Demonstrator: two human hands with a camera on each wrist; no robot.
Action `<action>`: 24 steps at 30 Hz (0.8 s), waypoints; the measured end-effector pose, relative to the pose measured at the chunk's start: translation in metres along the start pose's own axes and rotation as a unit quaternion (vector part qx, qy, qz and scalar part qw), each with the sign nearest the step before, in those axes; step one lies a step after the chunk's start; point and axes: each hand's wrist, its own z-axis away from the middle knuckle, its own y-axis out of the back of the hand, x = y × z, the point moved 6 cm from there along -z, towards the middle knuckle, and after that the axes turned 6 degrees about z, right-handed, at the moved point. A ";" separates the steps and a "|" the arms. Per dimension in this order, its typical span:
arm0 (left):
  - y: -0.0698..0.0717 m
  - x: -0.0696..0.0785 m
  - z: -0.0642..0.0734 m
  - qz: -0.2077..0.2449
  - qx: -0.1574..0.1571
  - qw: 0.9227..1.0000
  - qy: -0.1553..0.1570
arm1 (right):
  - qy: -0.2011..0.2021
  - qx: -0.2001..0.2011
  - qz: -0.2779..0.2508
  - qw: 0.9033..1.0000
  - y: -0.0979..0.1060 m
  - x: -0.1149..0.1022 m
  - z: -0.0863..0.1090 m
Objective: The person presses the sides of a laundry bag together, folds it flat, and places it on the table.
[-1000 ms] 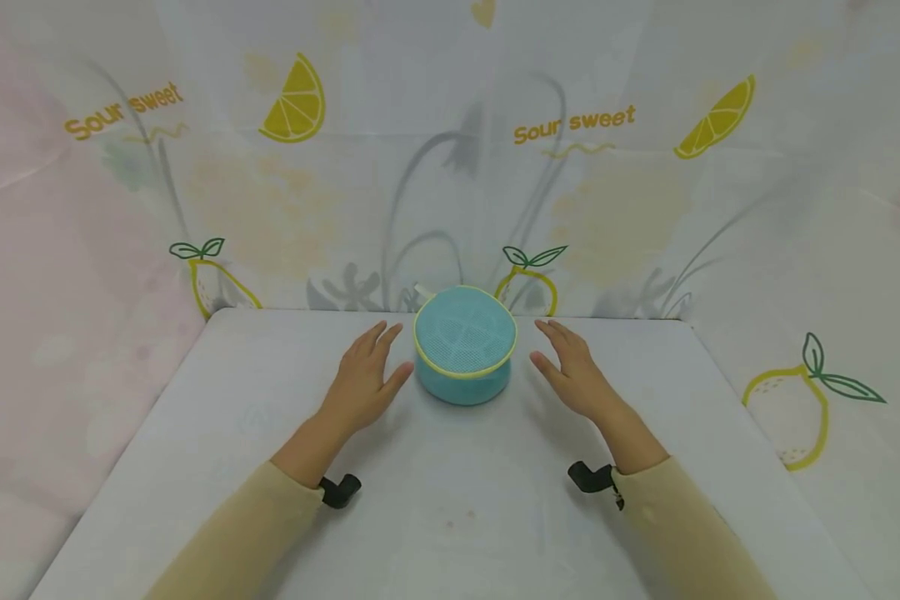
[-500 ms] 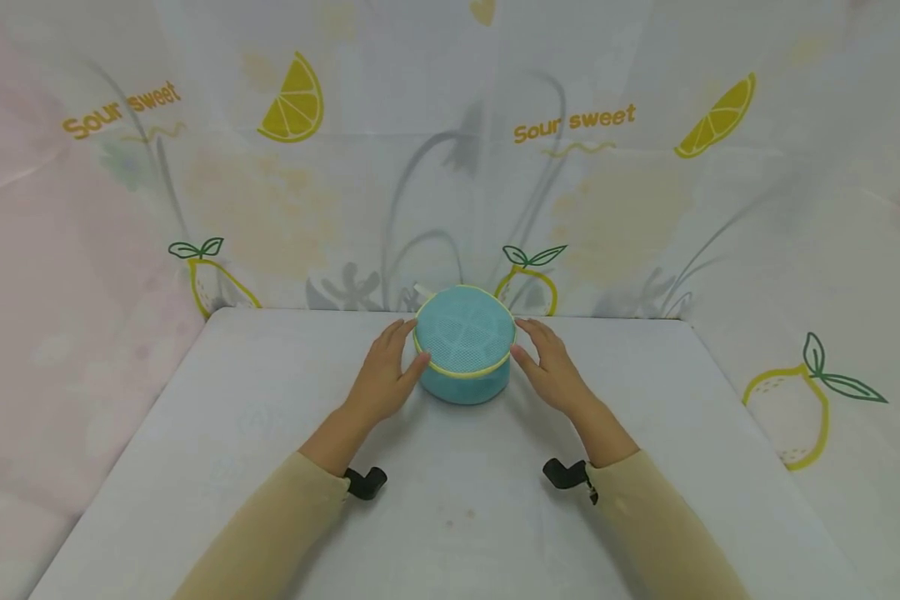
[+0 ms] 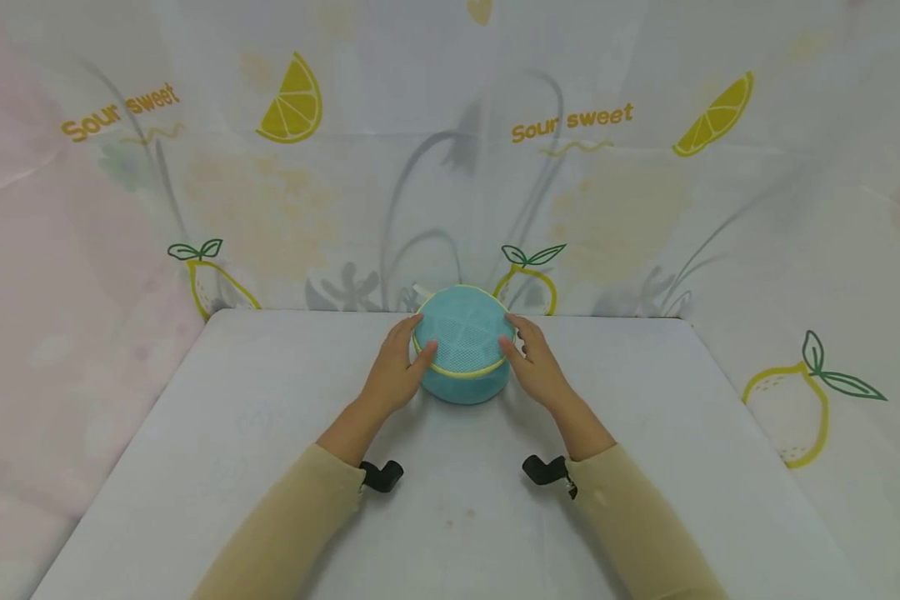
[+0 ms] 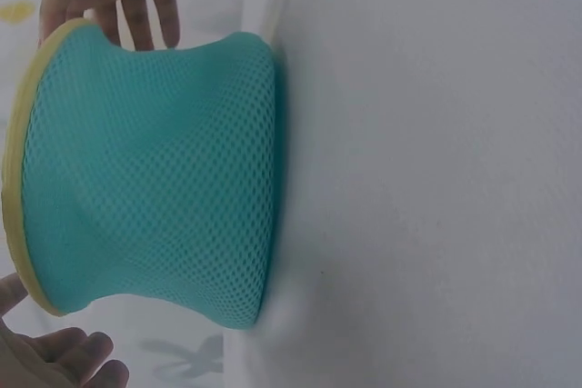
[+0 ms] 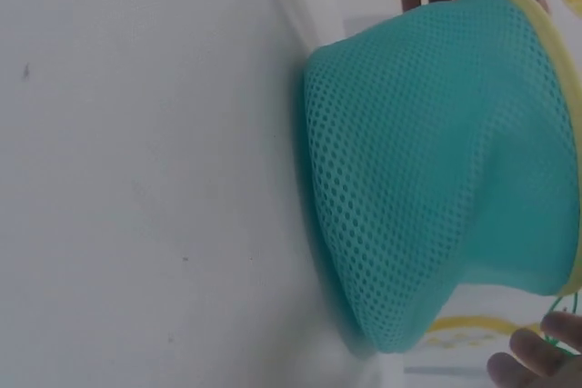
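A round teal mesh laundry bag [image 3: 465, 333] with yellow piping stands upright on the white table, a small white tab sticking out at its back left. My left hand [image 3: 393, 367] is at its left side, thumb and index tips at the yellow rim, the other fingers stretched and slightly bent beside the wall. Mirroring it on the right, my right hand [image 3: 538, 365] has its thumb on the top edge and a fingertip at the rim. In the left wrist view the mesh side [image 4: 155, 170] looks dented inward; loosely bent fingers [image 5: 536, 356] show beside the bag in the right wrist view.
The white table [image 3: 270, 383] ends just behind the bag, where a white curtain [image 3: 390, 167] printed with lemons and lettering hangs. Similar cloth [image 3: 45, 292] hangs along the left and right. Black wrist mounts [image 3: 382, 477] poke out from the beige sleeves [image 3: 285, 517].
Both hands have moved inward from either side, from apart from the laundry bag to touching its rim, thumbs now over the top edge. The bag has stayed in place.
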 end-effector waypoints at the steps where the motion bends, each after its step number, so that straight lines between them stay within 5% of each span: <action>1: 0.000 -0.001 -0.001 0.006 0.000 1.000 0.003 | -0.005 0.001 -0.006 1.000 -0.001 0.000 -0.001; 24: -0.024 -0.014 -0.003 0.108 -0.006 0.990 0.089 | -0.069 -0.002 -0.060 0.996 -0.023 0.006 -0.008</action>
